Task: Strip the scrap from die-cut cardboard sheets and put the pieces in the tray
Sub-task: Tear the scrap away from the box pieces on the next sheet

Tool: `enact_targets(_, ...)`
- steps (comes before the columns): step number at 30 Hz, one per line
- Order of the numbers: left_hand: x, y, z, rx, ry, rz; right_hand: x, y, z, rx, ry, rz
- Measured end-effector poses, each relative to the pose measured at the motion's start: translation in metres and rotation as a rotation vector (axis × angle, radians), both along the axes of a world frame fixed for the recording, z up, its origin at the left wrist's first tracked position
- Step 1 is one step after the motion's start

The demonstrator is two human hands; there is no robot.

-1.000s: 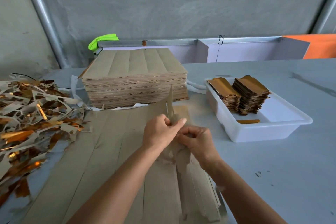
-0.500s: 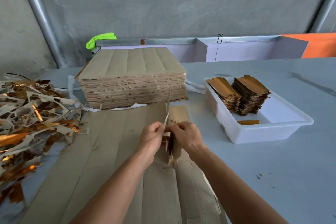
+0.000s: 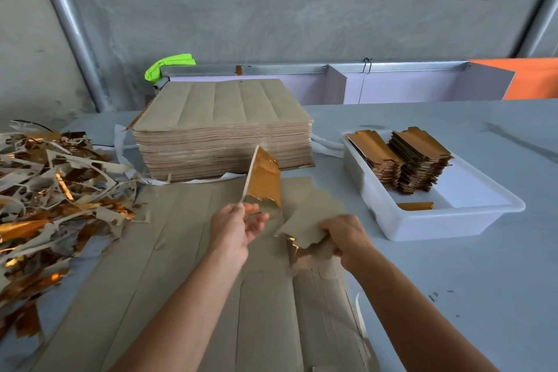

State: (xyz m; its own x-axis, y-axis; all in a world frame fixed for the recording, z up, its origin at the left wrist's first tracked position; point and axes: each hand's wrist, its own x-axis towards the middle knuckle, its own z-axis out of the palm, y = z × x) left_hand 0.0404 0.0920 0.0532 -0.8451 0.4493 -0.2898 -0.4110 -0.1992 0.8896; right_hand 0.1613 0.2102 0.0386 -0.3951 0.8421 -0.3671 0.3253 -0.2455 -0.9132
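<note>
Mid-frame, left hand [image 3: 234, 225] is pinching gold piece [image 3: 264, 183] by its bottom edge; right hand [image 3: 344, 235] is gripping scrap [image 3: 311, 217]. Light, stiff card.

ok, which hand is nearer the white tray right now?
Right. The right hand, gripping a cardboard piece, sits just left of the white tray. The left hand is farther left, holding up a gold-faced piece.

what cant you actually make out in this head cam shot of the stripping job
- Left hand: the gold piece it holds is motion-blurred, so its cut outline is unclear.
- Right hand: its fingers are hidden under the brown piece it grips.
- Scrap pile: cut off by the left edge.
- Tray: piece count unreadable, the stacked edges are too fine.
</note>
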Motion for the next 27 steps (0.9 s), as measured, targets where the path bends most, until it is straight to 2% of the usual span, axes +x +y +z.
enact_targets(3, -0.010, -0.004, -0.001, -0.032, 0.041, 0.079, 0.007, 0.003, 0.002, -0.006, 0.075, -0.071)
enact_targets(6, -0.016, -0.010, -0.002, -0.124, 0.237, 0.115, 0.012, 0.010, 0.006, 0.157, 0.063, -0.080)
enact_targets(9, -0.017, -0.014, 0.003, -0.084, 0.365, 0.070, 0.009, 0.013, 0.014, 0.352, 0.047, -0.010)
enact_targets(12, -0.019, -0.012, 0.009, 0.034, 0.352, -0.038, -0.006, 0.017, 0.026, 0.693, -0.177, 0.220)
enact_targets(15, -0.021, -0.005, 0.013, 0.131, 0.323, -0.125, -0.029, 0.015, 0.038, 0.784, -0.270, 0.272)
enact_targets(22, -0.025, 0.007, 0.024, 0.267, 0.302, -0.291, -0.071, -0.001, 0.044, 0.998, -0.122, 0.545)
enact_targets(27, -0.028, 0.014, 0.019, 0.209, 0.354, -0.252, -0.085, -0.005, 0.037, 1.096, -0.129, 0.413)
